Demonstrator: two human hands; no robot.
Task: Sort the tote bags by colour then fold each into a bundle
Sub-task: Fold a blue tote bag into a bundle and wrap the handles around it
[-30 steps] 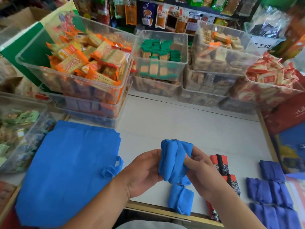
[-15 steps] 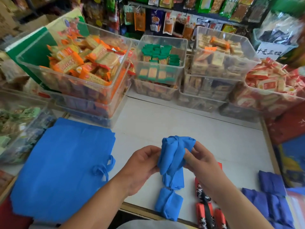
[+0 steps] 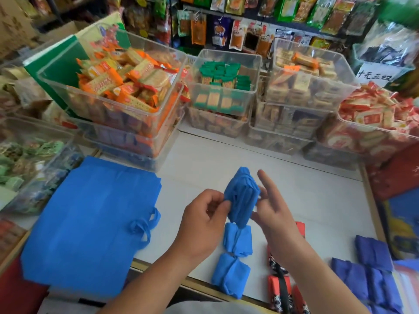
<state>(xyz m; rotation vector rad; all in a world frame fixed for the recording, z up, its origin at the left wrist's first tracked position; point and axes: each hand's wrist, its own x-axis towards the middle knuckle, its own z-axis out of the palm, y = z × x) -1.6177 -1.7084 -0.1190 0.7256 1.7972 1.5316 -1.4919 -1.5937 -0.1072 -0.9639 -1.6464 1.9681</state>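
Head view: left hand pinches blue bundle, held upright above table, between thumb and curled fingers; right hand at its far side, index finger straight, other fingers partly hidden behind cloth, grip not determinable; navy bundles cut off at frame's lower right.

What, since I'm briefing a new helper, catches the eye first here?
A bright blue tote bundle stands out at centre, held between the left hand and right hand. Left of it lies a flat blue tote bag; behind, a clear bin heaped with orange snack packs.
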